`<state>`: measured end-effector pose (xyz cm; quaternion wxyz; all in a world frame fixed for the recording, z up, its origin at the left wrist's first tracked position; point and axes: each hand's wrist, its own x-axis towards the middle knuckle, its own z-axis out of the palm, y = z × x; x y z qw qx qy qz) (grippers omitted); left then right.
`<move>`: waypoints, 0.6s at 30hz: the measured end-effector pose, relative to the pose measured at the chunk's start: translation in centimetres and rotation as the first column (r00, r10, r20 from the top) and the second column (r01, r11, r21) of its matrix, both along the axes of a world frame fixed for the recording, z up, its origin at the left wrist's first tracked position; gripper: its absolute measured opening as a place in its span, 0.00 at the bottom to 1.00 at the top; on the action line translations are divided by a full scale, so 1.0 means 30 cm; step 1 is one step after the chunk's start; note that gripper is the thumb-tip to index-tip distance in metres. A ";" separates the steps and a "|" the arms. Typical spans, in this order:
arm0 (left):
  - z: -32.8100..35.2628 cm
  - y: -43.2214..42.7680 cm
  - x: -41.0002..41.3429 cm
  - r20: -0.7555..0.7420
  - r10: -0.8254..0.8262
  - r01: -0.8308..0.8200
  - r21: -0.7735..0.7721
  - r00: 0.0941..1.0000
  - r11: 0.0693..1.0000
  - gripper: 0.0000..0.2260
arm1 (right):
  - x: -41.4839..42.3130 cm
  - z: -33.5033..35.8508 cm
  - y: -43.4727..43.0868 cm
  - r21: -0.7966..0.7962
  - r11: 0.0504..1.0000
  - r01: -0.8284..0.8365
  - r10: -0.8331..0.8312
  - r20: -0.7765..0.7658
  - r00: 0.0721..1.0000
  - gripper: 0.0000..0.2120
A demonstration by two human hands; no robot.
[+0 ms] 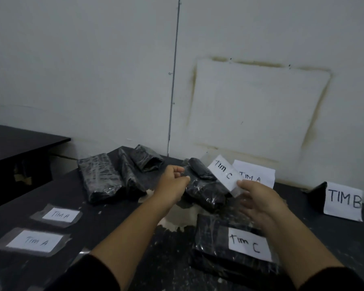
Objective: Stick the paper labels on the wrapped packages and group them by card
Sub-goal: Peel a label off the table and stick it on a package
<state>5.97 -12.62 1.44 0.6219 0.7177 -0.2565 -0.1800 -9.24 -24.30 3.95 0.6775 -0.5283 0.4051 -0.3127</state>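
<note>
Just above right grip (259, 200), label (223, 173), pinched

Black wrapped package (202, 192), TIM C label (224, 174) raised

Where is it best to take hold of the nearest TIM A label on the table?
Pinch the tape border at the right end of the TIM A label, coming from the right. It lies flat, and the tape there looks wrinkled, so it should peel up easily.
</note>
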 end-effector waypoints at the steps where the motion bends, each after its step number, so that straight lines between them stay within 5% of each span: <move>1: -0.007 -0.028 0.021 0.006 0.019 -0.019 0.026 1.000 0.999 0.09 | 0.011 -0.002 -0.011 0.044 0.999 -0.011 0.011 0.004 1.000 0.05; 8: -0.055 -0.134 0.116 0.118 0.071 -0.094 0.206 0.990 0.974 0.15 | 0.079 -0.020 -0.028 0.177 0.977 -0.121 0.120 0.014 0.993 0.06; 18: -0.053 -0.114 0.180 -0.097 0.070 -0.050 0.189 0.993 0.981 0.26 | 0.078 0.009 -0.070 0.207 0.962 -0.176 0.176 0.018 0.984 0.04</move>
